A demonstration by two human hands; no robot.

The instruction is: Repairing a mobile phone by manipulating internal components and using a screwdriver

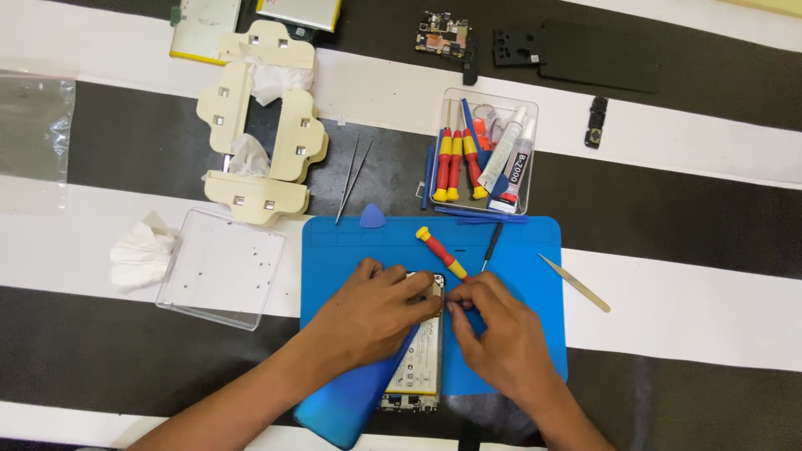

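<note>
Your left hand (380,307) presses its fingers on the upper end of the opened phone (418,359) lying on the blue mat (535,284), while your right hand (501,330) pinches something tiny at that edge, just below the red-and-yellow screwdriver (443,253).

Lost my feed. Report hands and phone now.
Left hand pressing the opened phone top. Right hand fingers pinching at the same edge. Red-yellow screwdriver lies just above, apart.

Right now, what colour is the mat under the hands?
Blue; the mat shows clearly in the head view.
</note>
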